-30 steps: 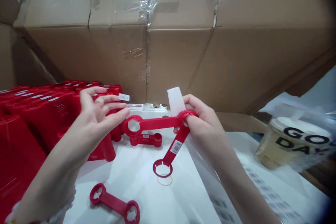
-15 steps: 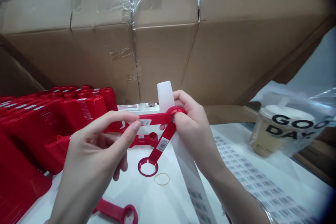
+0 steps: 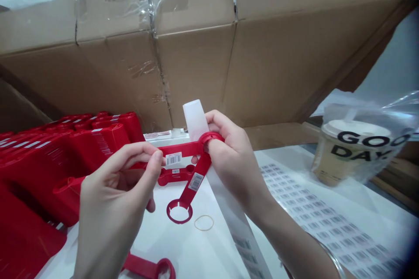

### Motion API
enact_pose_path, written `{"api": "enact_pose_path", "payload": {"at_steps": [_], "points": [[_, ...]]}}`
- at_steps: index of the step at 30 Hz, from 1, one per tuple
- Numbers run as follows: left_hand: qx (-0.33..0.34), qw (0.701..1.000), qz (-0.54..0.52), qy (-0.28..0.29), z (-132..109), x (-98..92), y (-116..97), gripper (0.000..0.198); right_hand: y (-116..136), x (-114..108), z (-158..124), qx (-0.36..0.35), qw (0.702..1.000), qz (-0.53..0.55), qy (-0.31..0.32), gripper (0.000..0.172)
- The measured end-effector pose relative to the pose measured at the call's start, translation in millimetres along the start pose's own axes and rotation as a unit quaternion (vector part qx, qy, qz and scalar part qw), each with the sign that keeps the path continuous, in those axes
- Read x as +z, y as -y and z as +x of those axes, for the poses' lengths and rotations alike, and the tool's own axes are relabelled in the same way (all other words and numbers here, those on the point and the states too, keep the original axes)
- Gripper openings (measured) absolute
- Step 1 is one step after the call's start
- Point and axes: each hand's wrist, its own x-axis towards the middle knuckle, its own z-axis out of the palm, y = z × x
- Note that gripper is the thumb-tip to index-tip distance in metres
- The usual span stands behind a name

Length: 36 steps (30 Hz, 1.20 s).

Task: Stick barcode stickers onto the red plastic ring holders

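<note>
My left hand point(image 3: 114, 192) pinches the left end of a red ring-ended strap point(image 3: 188, 150) between thumb and forefinger, right beside its white barcode label point(image 3: 173, 159). My right hand point(image 3: 237, 163) grips the ring ends of this strap and of a second red strap point(image 3: 203, 165), its thumb in the ring. The second strap slants down left, bears a barcode label point(image 3: 196, 182) and ends in an open ring. A whitish label backing strip point(image 3: 195, 120) rises behind my right fingers and runs down beneath that hand. Its hold on the strip is partly hidden.
Stacked red straps point(image 3: 98, 144) fill the left side. Another labelled red piece point(image 3: 176, 176) and a rubber band point(image 3: 204, 222) lie on the white table. A barcode sheet point(image 3: 314, 213) and a bagged drink cup point(image 3: 340, 152) are at right; cardboard point(image 3: 196, 65) stands behind.
My left thumb and forefinger have shifted left off the barcode label, which now shows whole. Both hands sit slightly further left in view, and the camera has turned a little.
</note>
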Motion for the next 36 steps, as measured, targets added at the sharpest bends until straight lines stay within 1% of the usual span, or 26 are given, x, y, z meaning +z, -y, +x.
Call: {"api": "enact_pose_path", "payload": {"at_steps": [3,6,10,17,22,26,31,36], "points": [[-0.002,1.0,-0.013,0.008,-2.4,1.7,-1.8,0.025,-0.8,0.6,-0.3,0.001,1.0,0.005,0.0,0.021],[-0.004,1.0,-0.007,0.002,-4.6,2.2,-2.1,0.029,-0.8,0.4,0.0,0.001,1.0,0.006,-0.002,0.02],[-0.001,1.0,0.012,-0.01,-4.6,1.6,0.4,0.026,0.1,-0.2,1.0,0.002,1.0,0.017,-0.001,0.02],[-0.007,1.0,0.013,-0.02,-3.2,2.4,3.0,0.028,0.7,1.1,-0.9,-0.01,1.0,0.025,-0.005,0.02],[-0.017,1.0,0.004,-0.006,-1.5,5.3,5.3,0.026,-2.0,3.1,-1.9,-0.005,0.999,0.037,0.003,0.021],[-0.028,1.0,0.0,-0.007,0.1,6.8,7.3,0.03,-3.9,3.7,-1.0,-0.002,0.999,0.049,0.002,0.022],[-0.019,1.0,-0.005,0.005,1.6,7.8,7.1,0.027,-4.0,4.0,-1.9,0.0,0.998,0.056,0.004,0.021],[-0.023,1.0,0.0,0.002,1.3,8.2,7.8,0.027,-3.0,4.4,-3.9,0.003,0.998,0.061,0.006,0.021]]}}
